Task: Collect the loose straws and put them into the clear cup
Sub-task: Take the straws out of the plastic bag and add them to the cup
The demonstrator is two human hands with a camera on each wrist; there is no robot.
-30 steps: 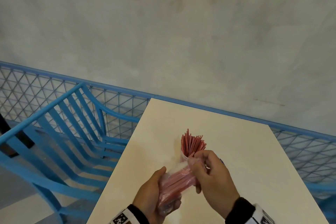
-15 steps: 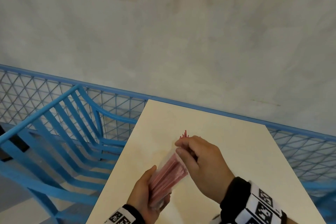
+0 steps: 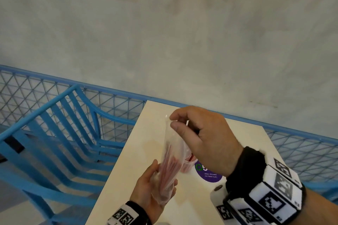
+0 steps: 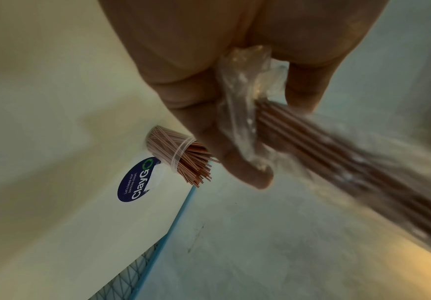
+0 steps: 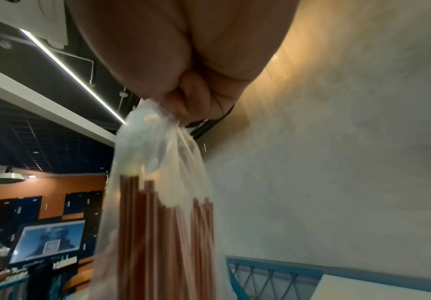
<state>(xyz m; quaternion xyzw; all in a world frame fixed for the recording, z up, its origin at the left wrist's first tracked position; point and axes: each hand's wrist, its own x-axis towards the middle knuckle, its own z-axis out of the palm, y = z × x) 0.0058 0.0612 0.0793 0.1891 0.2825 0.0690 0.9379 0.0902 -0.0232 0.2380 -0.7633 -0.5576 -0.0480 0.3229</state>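
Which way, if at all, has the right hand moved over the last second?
Yes. The right hand has risen and gone further from the person, toward the table's far edge, drawing the plastic bag's top upward.

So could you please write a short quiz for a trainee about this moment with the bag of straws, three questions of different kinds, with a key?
1. True or false: the right hand pinches the top of the plastic bag.
2. Multiple choice: where does the left hand grip the bag? A. its top; B. its lower end; C. nowhere.
3. Short answer: what already stands in the clear cup on the table, beside the round sticker?

Key
1. True.
2. B.
3. A bunch of thin red straws; more lie inside the bag.
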